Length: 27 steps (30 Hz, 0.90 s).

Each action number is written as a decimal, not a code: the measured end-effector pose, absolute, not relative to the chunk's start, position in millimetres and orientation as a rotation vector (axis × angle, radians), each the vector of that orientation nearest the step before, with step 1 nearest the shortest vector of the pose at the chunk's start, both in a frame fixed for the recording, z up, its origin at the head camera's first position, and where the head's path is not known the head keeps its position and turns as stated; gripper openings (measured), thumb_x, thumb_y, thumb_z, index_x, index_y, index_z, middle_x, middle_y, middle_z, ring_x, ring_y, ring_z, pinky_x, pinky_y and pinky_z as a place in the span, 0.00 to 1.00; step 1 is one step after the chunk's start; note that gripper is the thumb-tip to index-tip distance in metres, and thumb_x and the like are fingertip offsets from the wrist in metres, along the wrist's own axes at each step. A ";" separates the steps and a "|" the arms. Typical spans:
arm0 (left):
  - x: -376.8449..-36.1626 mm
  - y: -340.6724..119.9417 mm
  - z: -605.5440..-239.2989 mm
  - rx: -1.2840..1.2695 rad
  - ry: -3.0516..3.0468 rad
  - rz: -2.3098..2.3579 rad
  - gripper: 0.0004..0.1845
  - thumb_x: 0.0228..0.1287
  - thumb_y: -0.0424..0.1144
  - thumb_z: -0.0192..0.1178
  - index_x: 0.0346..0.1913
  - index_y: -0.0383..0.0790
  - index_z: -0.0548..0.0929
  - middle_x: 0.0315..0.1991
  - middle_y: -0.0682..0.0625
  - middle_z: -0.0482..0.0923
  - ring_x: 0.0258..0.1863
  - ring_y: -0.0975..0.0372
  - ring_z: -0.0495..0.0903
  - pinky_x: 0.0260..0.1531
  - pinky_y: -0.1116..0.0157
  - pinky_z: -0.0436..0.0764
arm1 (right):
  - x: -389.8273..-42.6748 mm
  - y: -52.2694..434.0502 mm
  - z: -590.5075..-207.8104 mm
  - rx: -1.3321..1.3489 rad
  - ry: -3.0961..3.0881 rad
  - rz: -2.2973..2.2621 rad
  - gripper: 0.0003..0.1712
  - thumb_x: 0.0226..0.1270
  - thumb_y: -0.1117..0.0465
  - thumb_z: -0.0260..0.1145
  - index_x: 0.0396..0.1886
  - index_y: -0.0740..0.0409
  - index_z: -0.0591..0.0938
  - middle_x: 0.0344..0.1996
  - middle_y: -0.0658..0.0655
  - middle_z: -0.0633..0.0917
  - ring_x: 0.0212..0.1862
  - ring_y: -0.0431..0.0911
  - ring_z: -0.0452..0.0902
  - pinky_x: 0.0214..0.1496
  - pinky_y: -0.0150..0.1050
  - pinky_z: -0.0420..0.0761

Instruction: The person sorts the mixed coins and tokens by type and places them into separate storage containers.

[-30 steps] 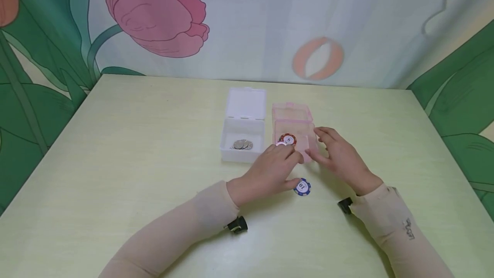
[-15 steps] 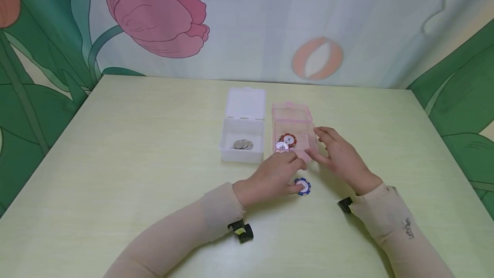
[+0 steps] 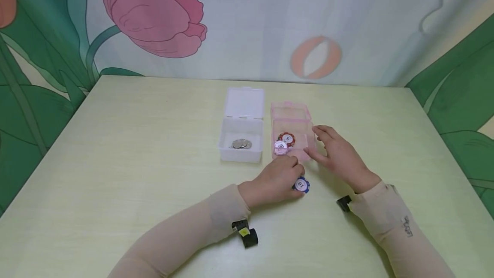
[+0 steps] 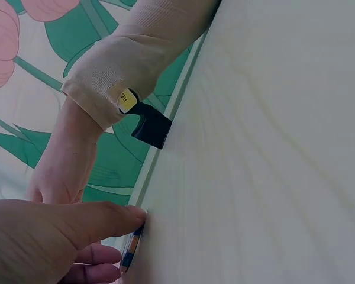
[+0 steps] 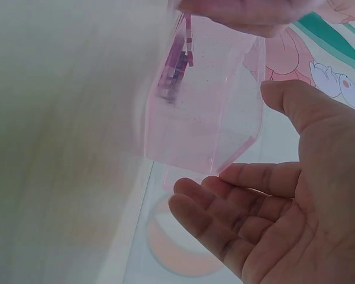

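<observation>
My left hand [image 3: 275,181] has its thumb and fingertips at opposite edges of a blue-and-white poker chip [image 3: 302,185], pinching it at the table in front of the pink box. In the left wrist view the same poker chip [image 4: 130,247] shows edge-on between thumb and fingers. The clear pink box [image 3: 275,125] stands with its lid tipped back. Inside lie a red poker chip [image 3: 290,137] and a white-faced chip [image 3: 280,147] at its left side. My right hand [image 3: 343,160] rests beside the box's right wall, fingers loosely extended; the right wrist view shows this hand [image 5: 272,201] also.
A white translucent box [image 3: 241,155] stands left of the pink one, its lid tipped back. Several silver coins [image 3: 241,143] lie in it. Both boxes sit on the pale wooden table [image 3: 135,149], with a flower-printed curtain [image 3: 247,25] behind its far edge.
My left hand has drawn back from over the pink box toward the blue chip and closed thumb and fingers on it. The white-faced chip now shows in the box. My right hand stays put.
</observation>
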<state>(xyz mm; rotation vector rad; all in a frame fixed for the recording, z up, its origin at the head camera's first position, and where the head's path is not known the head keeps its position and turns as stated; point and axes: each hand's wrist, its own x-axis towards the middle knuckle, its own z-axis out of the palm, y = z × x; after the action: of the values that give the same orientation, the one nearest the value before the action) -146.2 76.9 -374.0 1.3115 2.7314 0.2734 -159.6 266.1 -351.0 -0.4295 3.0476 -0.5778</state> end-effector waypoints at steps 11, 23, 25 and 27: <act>-146.3 77.7 -377.6 1.319 2.702 0.315 0.21 0.59 0.54 0.65 0.47 0.43 0.80 0.42 0.53 0.75 0.41 0.64 0.71 0.46 0.71 0.72 | -161.3 266.4 -352.6 -0.426 3.042 -0.575 0.39 0.69 0.49 0.61 0.68 0.70 0.64 0.67 0.67 0.66 0.56 0.59 0.76 0.58 0.56 0.77; -146.1 77.1 -377.4 1.324 2.725 0.329 0.21 0.58 0.54 0.64 0.44 0.42 0.78 0.40 0.53 0.76 0.40 0.65 0.71 0.44 0.71 0.72 | -158.9 264.7 -348.3 -0.411 3.038 -0.568 0.39 0.69 0.48 0.60 0.69 0.69 0.63 0.67 0.68 0.66 0.56 0.61 0.76 0.60 0.57 0.75; -145.5 77.0 -376.5 1.324 2.726 0.328 0.21 0.58 0.54 0.64 0.45 0.42 0.78 0.40 0.53 0.75 0.40 0.65 0.71 0.44 0.71 0.72 | -159.0 264.5 -348.5 -0.411 3.036 -0.570 0.39 0.70 0.48 0.60 0.69 0.69 0.63 0.67 0.68 0.66 0.56 0.61 0.76 0.60 0.57 0.75; -144.7 76.9 -374.9 1.324 2.723 0.333 0.21 0.58 0.54 0.64 0.45 0.41 0.78 0.40 0.53 0.75 0.40 0.65 0.71 0.45 0.71 0.72 | -159.4 264.3 -349.2 -0.412 3.038 -0.571 0.39 0.69 0.48 0.60 0.69 0.69 0.63 0.67 0.68 0.66 0.56 0.61 0.76 0.60 0.57 0.75</act>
<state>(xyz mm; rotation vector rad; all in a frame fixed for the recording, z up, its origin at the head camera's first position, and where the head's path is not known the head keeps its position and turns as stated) -144.7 76.9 -374.9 1.3239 2.7226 0.3332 -159.4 264.3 -349.2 -0.4122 3.0384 -0.5707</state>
